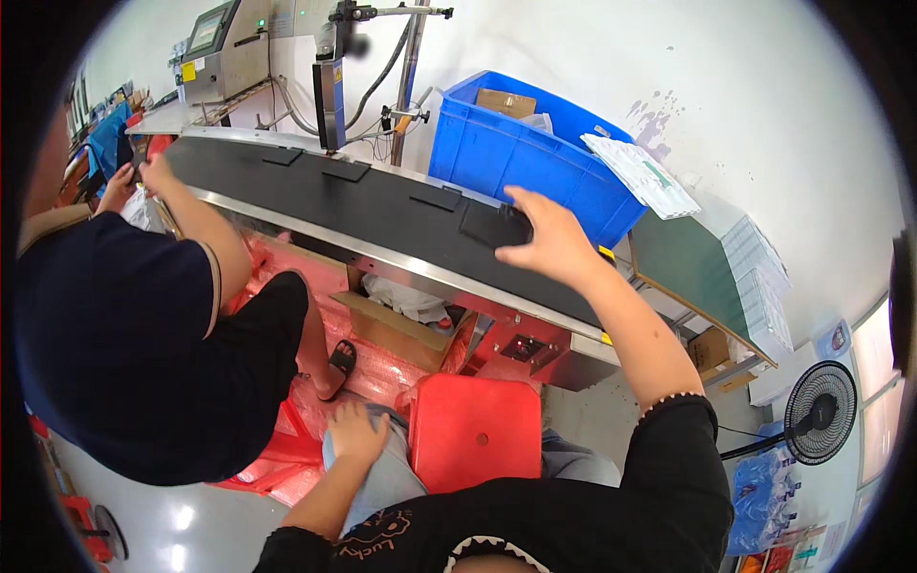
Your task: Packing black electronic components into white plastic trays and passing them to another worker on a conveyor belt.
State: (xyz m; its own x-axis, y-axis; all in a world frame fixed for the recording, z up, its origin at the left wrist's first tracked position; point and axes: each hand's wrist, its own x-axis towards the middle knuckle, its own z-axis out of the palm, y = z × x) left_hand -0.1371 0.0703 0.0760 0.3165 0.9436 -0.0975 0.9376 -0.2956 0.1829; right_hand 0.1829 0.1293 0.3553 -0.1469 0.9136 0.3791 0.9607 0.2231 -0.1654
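The right arm [642, 329] stretches forward, right hand [549, 239] curved; the left hand [357, 435] rests on the leg [390, 487].

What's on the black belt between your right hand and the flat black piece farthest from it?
In the head view, two flat black pieces lie along the belt there, and a third sits by your right hand.

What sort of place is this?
Probably a factory workshop: flat black pieces lie on a conveyor belt, and a metal machine with a screen and a big blue bin stand beyond it.
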